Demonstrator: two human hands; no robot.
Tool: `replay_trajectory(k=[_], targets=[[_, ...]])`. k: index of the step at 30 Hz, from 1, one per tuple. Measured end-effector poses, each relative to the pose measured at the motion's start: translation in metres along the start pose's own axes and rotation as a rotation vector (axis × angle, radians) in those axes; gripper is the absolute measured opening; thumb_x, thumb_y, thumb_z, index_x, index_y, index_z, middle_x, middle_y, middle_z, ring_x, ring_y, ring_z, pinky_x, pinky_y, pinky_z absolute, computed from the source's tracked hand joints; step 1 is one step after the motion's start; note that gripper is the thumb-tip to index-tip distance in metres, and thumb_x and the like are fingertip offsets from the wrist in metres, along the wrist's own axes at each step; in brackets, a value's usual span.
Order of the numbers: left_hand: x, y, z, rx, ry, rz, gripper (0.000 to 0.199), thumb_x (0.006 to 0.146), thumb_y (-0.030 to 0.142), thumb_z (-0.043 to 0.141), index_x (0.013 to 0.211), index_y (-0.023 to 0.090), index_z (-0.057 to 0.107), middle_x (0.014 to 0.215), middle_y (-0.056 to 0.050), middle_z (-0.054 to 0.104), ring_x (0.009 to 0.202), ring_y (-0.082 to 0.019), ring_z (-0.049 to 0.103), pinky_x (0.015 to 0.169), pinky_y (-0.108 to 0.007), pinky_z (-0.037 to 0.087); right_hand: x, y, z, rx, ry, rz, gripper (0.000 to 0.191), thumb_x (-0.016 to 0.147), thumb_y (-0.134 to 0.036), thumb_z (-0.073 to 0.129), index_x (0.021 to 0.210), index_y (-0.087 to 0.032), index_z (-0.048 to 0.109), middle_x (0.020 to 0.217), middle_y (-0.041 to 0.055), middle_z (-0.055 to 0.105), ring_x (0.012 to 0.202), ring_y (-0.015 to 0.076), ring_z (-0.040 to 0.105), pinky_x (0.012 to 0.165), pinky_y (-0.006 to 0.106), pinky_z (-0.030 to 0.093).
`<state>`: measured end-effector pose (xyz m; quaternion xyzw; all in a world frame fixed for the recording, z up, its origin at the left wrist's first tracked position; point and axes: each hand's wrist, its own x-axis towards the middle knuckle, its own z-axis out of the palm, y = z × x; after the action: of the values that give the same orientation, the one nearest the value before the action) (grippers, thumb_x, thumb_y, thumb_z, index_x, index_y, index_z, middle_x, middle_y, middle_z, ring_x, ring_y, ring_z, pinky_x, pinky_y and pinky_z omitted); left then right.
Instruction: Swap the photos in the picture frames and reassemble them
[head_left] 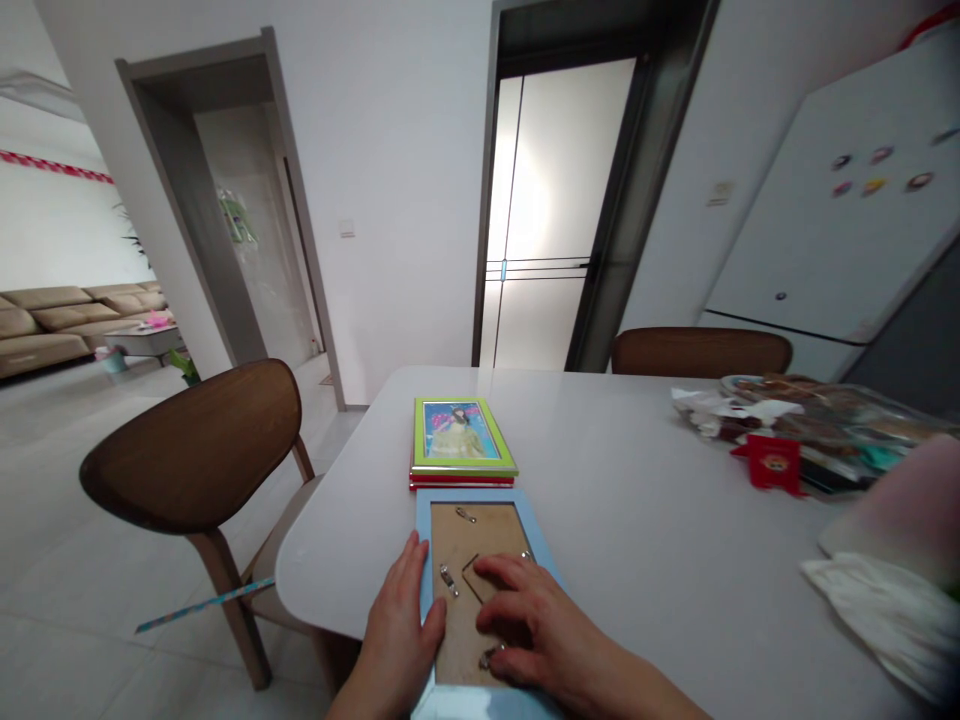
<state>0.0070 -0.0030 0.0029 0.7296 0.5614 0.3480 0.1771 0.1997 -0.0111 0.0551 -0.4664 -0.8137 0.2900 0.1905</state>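
Observation:
A light blue picture frame [424,517] lies face down on the white table, its brown backing board [459,650] showing. Small metal clips [448,580] sit around the board, and a thin bent wire piece [466,572] is near its middle. Along the frame's left edge rests my left hand [397,622], fingers stretched out. My right hand [544,610] is over the board's right side with fingers curved and apart; its thumb is at the lower clip [491,657]. Just beyond lies a stack of frames, a green one [506,462] with a picture on top of red ones [461,482].
Wooden chairs stand at the left [195,450] and far side [701,352] of the table [615,520]. On the right are plastic bags [862,400], a red packet [775,464] and a white cloth [885,610]. A patterned strip [202,607] sticks out beside the left chair.

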Motion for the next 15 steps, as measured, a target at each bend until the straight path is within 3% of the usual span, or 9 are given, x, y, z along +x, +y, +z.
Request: replay_trajectory(k=[3,6,11,15], targets=[[0.0,0.001,-0.001,-0.016,-0.001,-0.002,0.051,0.069,0.014,0.046,0.119,0.011,0.04,0.128,-0.014,0.04,0.117,-0.02,0.037,0.098,-0.041,0.03,0.002,0.005,0.003,-0.041,0.133,0.071,0.038,0.061,-0.026,0.06,0.098,-0.022,0.059,0.112,0.0077,0.049,0.101,0.0205,0.046,0.088,0.033,0.033],[0.0,0.002,-0.001,-0.007,0.004,-0.004,0.05,0.069,0.014,0.046,0.119,0.012,0.04,0.128,-0.013,0.04,0.117,-0.02,0.038,0.098,-0.041,0.03,0.004,0.006,0.005,-0.087,0.188,0.074,0.034,0.062,-0.02,0.054,0.096,-0.021,0.057,0.094,0.0055,0.054,0.087,0.0173,0.05,0.08,0.029,0.038],[0.0,0.001,0.0,-0.023,0.003,-0.027,0.05,0.071,0.017,0.047,0.119,0.009,0.04,0.129,-0.014,0.039,0.117,-0.021,0.037,0.098,-0.039,0.03,0.004,0.001,0.004,-0.058,0.245,0.1,0.039,0.057,-0.014,0.052,0.096,-0.02,0.055,0.095,0.0049,0.054,0.088,0.0167,0.05,0.08,0.027,0.038],[0.002,0.011,-0.002,-0.158,0.012,-0.066,0.039,0.072,0.024,0.049,0.109,0.011,0.05,0.129,-0.014,0.039,0.117,-0.024,0.037,0.098,-0.041,0.029,0.002,-0.011,0.002,-0.065,0.291,0.074,0.037,0.058,-0.012,0.051,0.094,-0.02,0.055,0.094,0.0055,0.053,0.09,0.0175,0.049,0.081,0.028,0.039]])
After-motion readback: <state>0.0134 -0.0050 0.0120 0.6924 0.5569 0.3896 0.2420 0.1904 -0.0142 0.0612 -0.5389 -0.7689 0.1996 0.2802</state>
